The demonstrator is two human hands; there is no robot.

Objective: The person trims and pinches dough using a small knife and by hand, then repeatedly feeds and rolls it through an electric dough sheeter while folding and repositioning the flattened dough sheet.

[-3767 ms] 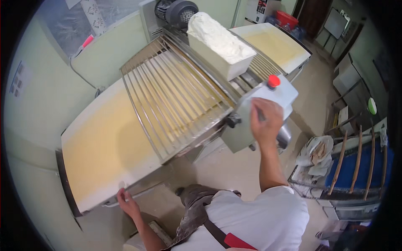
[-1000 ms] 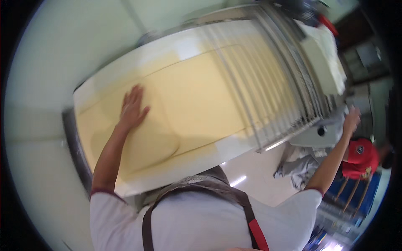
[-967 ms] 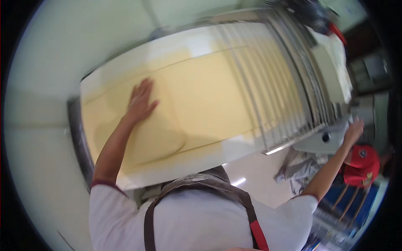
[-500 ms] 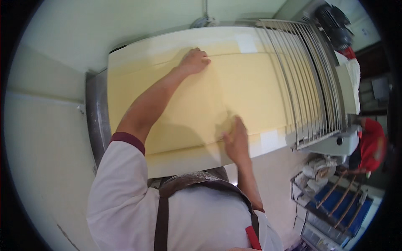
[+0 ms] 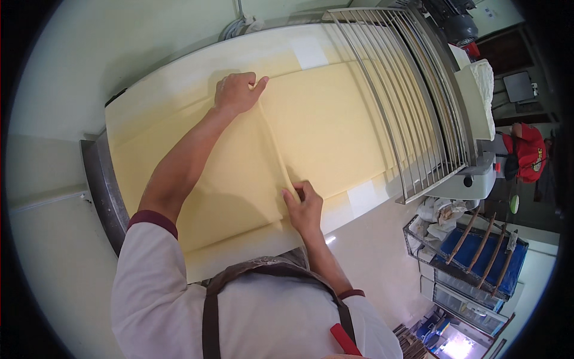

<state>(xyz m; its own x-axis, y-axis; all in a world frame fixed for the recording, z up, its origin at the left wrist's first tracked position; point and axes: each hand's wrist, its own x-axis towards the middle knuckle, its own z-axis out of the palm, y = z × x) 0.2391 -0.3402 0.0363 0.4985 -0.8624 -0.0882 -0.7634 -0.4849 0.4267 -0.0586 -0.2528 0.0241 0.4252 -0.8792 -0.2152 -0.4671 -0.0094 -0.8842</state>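
A wide sheet of pale yellow dough [image 5: 323, 119] lies along the white belt [image 5: 245, 51] of a dough-rolling machine. A raised edge of an upper dough layer [image 5: 274, 140] runs across the sheet between my two hands. At the far end of that edge, my left hand [image 5: 235, 94] is closed on the dough with its thumb out to the right. My right hand [image 5: 305, 209] pinches the near end, close to the sheet's front side. Between them the edge stands slightly off the dough beneath.
A metal bar guard [image 5: 391, 102] slopes over the belt's right part. Beyond it are a dark motor [image 5: 455, 27] and a white cloth [image 5: 480, 99]. At the right, a person in a red shirt [image 5: 530, 149] stands near a rack with a blue tray [image 5: 478, 254] and wooden sticks.
Both hands now grip the dough edge, and it has risen into a ridge between them. The whole view has tilted and shifted; my right hand is no longer blurred.
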